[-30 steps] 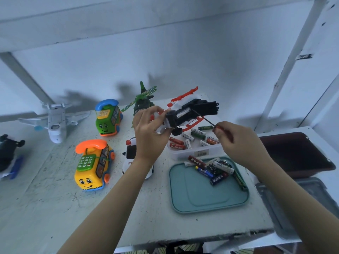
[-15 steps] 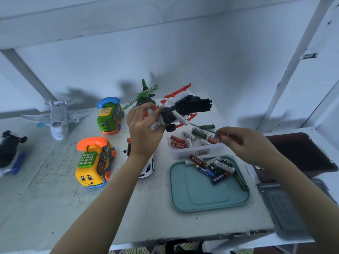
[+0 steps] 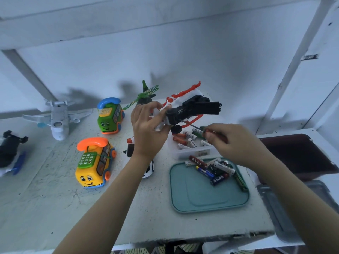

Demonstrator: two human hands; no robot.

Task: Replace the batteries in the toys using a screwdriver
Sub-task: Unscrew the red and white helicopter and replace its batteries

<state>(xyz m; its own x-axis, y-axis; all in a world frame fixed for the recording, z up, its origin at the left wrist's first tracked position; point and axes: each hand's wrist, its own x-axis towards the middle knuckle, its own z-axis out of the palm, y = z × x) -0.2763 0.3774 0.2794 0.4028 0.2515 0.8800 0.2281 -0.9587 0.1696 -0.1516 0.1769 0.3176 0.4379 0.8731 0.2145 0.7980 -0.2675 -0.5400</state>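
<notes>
My left hand (image 3: 149, 129) grips a white, red and black toy helicopter (image 3: 194, 108), held up above the table with its black underside turned toward me. My right hand (image 3: 233, 142) holds a red-handled screwdriver (image 3: 211, 132); its thin shaft points up-left and its tip meets the helicopter's underside. Below the toy stands a clear box (image 3: 194, 153) with several batteries. More batteries (image 3: 212, 169) lie at the far edge of a teal tray (image 3: 207, 197).
On the table (image 3: 55, 208) stand a yellow phone car (image 3: 94, 164), a green phone car (image 3: 110, 116), a white plane (image 3: 58, 119), a green helicopter (image 3: 145, 97) and a white police car (image 3: 146, 162) under my left wrist. A dark toy (image 3: 9, 151) sits at far left, a brown bin (image 3: 302, 154) at right.
My right hand has brought the screwdriver back up-left from above the box, so its tip meets the helicopter's underside again. My left hand has tilted the helicopter slightly.
</notes>
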